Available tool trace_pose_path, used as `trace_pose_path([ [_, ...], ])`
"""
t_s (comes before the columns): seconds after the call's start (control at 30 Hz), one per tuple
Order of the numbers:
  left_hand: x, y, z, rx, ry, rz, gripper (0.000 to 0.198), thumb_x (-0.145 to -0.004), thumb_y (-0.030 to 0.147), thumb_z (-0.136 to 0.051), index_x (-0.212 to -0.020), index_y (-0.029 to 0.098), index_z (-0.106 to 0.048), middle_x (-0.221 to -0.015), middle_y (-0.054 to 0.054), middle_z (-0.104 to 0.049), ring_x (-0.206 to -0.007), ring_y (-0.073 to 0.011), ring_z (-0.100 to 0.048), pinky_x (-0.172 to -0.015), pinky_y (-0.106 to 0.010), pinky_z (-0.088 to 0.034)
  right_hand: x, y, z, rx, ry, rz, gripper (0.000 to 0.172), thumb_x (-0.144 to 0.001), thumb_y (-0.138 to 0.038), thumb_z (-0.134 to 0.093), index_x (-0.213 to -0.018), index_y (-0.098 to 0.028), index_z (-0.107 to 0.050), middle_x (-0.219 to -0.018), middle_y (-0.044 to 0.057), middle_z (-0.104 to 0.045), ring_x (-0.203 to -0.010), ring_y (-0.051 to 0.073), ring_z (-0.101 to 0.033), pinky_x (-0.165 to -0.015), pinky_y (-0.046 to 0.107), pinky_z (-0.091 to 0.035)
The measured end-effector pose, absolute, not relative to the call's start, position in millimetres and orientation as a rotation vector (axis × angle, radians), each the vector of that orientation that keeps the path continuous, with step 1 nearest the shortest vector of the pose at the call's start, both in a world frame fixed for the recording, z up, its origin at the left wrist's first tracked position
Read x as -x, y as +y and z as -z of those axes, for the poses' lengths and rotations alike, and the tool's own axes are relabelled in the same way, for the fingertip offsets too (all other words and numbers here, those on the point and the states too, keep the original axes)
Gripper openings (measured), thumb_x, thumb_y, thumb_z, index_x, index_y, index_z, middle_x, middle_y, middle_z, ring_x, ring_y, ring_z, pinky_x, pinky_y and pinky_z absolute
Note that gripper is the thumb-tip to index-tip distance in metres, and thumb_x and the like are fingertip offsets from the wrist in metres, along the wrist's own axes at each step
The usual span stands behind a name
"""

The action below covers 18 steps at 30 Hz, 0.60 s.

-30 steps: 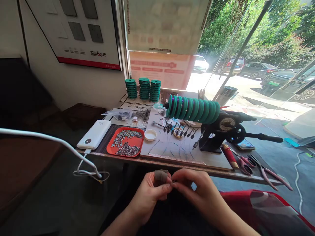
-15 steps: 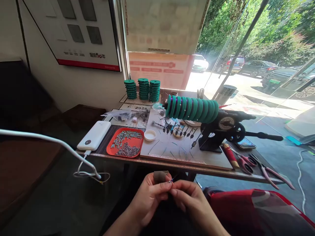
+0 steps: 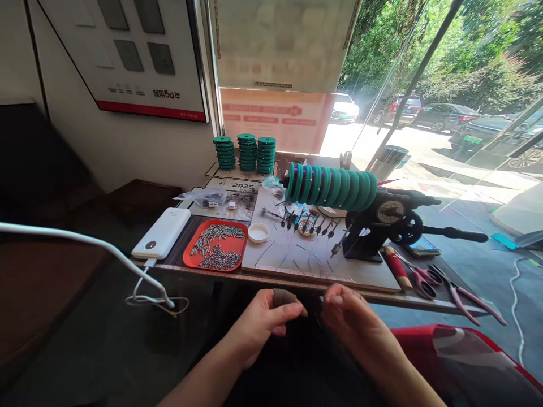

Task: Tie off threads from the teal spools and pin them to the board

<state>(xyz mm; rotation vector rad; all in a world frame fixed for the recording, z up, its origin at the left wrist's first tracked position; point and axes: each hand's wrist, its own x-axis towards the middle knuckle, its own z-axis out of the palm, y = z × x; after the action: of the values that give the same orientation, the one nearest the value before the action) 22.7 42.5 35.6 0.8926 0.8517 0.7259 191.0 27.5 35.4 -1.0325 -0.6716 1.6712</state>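
Note:
My left hand (image 3: 271,316) is closed in a pinch in front of the table edge, with a grey-brown wrap (image 3: 283,297) round its index finger. Whatever sits between its thumb and fingertip is too small to make out. A short way to the right, apart from it, my right hand (image 3: 352,316) is raised with curled fingers pressed together. A thin line (image 3: 318,320) shows faintly below its fingertips. Nearest on the table is a pale board (image 3: 292,268) with thin cut strands and dark small parts. Left of it, a red tray (image 3: 186,257) holds small metal pieces in two heaps.
A black hand-cranked winder (image 3: 365,243) carries a row of green spools (image 3: 331,187). Stacked green spools (image 3: 246,154) stand behind. A white power bank (image 3: 162,233), a white lid (image 3: 258,232), scissors (image 3: 424,282) and pliers (image 3: 460,297) lie on the table. Red material (image 3: 424,339) is at lower right.
My hands were together, both at a small shiny piece. Now they are apart: my right hand has moved up and to the right, my left slightly left.

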Motion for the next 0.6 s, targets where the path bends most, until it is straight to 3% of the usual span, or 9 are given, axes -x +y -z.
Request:
trace_pose_path([
  [0.1,-25,43,-34,-0.825,0.867,-0.711,0.014,-0.063,0.026,-0.069,-0.064,0.013,-0.062,-0.061,0.002,-0.048,-0.052,-0.0056,-0.030,-0.045,-0.018,-0.018,-191,23,-31,1.087,-0.736,-1.574,0.016,-0.063,-0.031,-0.063,-0.058,-0.018,-0.054,-0.044,-0.006,-0.035,-0.043,0.007,-0.029,-0.044,0.021,-0.026],
  [0.27,-28,40,-31,-0.697,0.812,-0.823,0.016,-0.066,0.027,-0.068,-0.066,0.013,-0.060,-0.064,0.002,-0.047,-0.061,-0.0077,-0.040,-0.058,-0.020,-0.031,-168,12,-18,1.283,-1.264,-1.306,0.022,-0.065,-0.035,-0.068,-0.075,-0.015,-0.064,-0.053,-0.002,-0.052,-0.050,0.010,-0.044,-0.047,0.021,-0.032],
  [0.4,-28,38,-34,-0.726,0.810,-0.883,0.018,-0.067,0.028,-0.068,-0.062,0.013,-0.059,-0.060,0.003,-0.047,-0.060,-0.0080,-0.040,-0.061,-0.021,-0.032,-160,10,-13,1.342,-1.633,-0.907,0.020,-0.078,-0.030,-0.054,-0.070,-0.017,-0.066,-0.063,0.003,-0.064,-0.058,0.015,-0.057,-0.054,0.023,-0.042],
  [0.5,-27,41,-37,-0.832,0.884,-0.872,0.018,-0.067,0.029,-0.068,-0.064,0.014,-0.060,-0.058,0.003,-0.050,-0.058,-0.0081,-0.040,-0.060,-0.021,-0.032,-174,15,-16,1.375,-1.760,-0.436,0.018,-0.079,-0.026,-0.052,-0.072,-0.020,-0.068,-0.062,0.005,-0.064,-0.057,0.016,-0.058,-0.056,0.025,-0.043],
  [0.6,-27,45,-37,-0.961,0.912,-0.873,0.019,-0.068,0.031,-0.066,-0.063,0.014,-0.060,-0.054,0.003,-0.051,-0.055,-0.0091,-0.041,-0.057,-0.022,-0.032,-188,22,-21,1.381,-1.736,-0.485,0.014,-0.077,-0.027,-0.055,-0.078,-0.021,-0.068,-0.065,0.005,-0.064,-0.059,0.016,-0.057,-0.057,0.026,-0.042],
])
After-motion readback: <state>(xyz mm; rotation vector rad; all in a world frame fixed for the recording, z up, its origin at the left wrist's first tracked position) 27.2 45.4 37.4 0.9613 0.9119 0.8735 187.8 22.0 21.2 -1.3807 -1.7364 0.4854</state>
